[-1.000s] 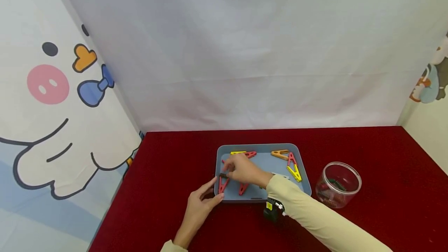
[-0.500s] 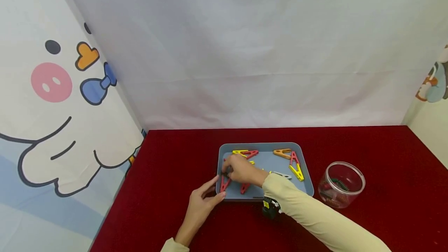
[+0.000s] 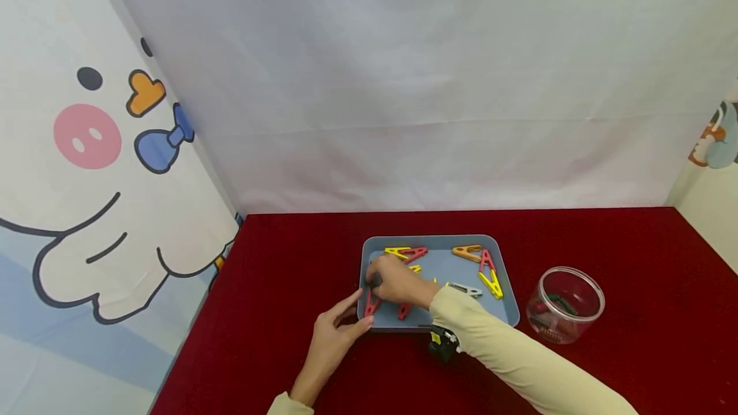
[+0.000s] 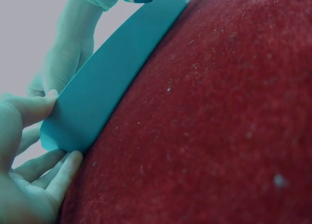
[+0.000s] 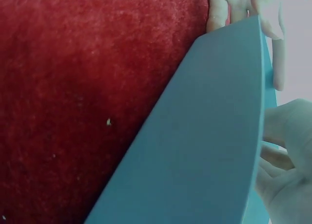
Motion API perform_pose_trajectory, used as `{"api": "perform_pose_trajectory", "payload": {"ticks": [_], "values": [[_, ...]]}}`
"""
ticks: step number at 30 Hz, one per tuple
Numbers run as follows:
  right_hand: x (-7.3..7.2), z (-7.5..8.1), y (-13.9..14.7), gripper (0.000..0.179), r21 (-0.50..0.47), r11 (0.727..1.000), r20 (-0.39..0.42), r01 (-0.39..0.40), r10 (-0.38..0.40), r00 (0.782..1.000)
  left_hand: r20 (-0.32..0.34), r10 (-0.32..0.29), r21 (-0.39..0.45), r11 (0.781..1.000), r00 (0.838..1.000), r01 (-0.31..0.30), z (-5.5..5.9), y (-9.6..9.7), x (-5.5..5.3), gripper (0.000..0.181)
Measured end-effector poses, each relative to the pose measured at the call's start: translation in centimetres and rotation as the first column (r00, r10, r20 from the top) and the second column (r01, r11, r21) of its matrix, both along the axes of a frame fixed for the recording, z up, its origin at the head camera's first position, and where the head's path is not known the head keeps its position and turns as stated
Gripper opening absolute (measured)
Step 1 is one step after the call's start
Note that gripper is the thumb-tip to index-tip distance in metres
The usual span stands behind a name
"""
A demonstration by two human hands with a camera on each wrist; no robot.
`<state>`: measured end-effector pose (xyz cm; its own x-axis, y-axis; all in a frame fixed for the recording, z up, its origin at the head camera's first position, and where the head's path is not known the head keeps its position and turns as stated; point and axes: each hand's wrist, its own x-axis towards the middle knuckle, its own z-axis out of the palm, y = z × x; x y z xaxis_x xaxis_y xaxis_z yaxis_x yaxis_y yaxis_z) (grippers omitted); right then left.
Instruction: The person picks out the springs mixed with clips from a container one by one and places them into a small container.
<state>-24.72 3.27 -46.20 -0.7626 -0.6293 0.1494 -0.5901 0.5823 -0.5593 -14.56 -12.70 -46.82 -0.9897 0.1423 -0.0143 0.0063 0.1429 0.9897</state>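
My left hand [image 3: 330, 337] holds the near left corner of the blue-grey tray [image 3: 510, 300], thumb on the rim and fingers along the end wall. Inside the tray, my right hand [image 3: 396, 277] pinches a small dark ridged piece [image 3: 376, 279] close over a red clothespin [image 3: 371, 304]. The fingers partly cover that piece. Another red clothespin [image 3: 404, 310] lies under the right wrist. In the right wrist view the tray's wall [image 5: 195, 121] stands between the camera and what the fingers work on.
Yellow [image 3: 491, 285], orange [image 3: 466, 252] and grey clothespins [image 3: 467, 290] lie about the tray. A clear round jar [image 3: 565, 305] with several dark coil-like pieces stands to its right. The red cloth table [image 3: 300, 255] ends at a white curtain [image 3: 426, 114].
My right fingers have closed further over the dark ridged piece, which now shows less. My left hand keeps its place at the tray corner; the view has shifted slightly.
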Motion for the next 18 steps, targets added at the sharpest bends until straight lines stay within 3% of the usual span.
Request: {"api": "perform_pose_trajectory", "payload": {"ticks": [7, 18], "values": [[0.1, 0.3, 0.5, 0.016, -0.099, 0.995, 0.042, 0.028, -0.024, 0.999, 0.013, -0.007, 0.02, 1.0, 1.0, 0.006, -0.2, -0.1, 0.0, 0.058], [0.9, 0.6, 1.5, 0.015, -0.121, 0.992, 0.066, 0.038, -0.03, 0.997, 0.006, -0.002, 0.021, 1.0, 1.0, 0.002, -0.1, 0.0, 0.1, 0.057]]}}
